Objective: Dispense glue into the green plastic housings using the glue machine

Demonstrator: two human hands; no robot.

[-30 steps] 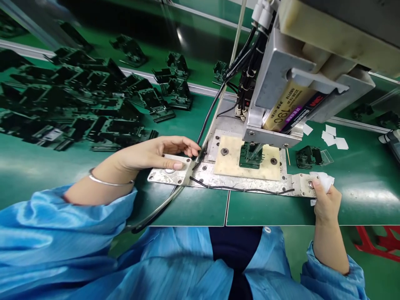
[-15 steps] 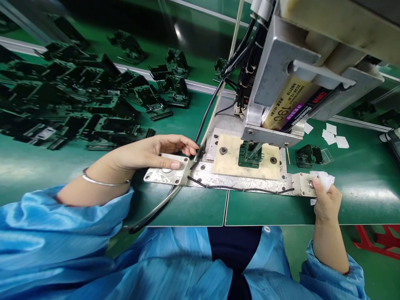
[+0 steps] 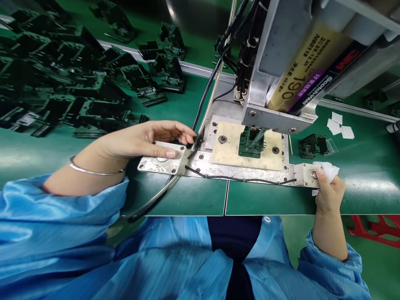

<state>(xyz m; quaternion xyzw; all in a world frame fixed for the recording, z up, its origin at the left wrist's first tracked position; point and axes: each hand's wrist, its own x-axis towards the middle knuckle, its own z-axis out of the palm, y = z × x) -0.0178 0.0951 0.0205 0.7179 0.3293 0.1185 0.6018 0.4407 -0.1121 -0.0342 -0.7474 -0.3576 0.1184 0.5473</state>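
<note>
My left hand (image 3: 146,141) lies over the left end of a metal fixture plate (image 3: 218,168), its thumb pressing a round button there and its fingers stretched toward a black cable. My right hand (image 3: 328,189) is closed on a white wipe (image 3: 330,170), and its thumb presses the button at the plate's right end. A dark green plastic part (image 3: 251,143) sits on the cream block in the middle of the plate, under the metal press head (image 3: 281,79) with its yellow label.
Several dark plastic parts (image 3: 71,83) are heaped at the left on the green bench. One more dark part (image 3: 311,146) and small white paper squares (image 3: 339,127) lie to the right of the fixture. Black cables (image 3: 206,96) run up to the machine.
The view has shifted closer and downward, so the machine head looks larger. Both hands stay on the plate's end buttons.
</note>
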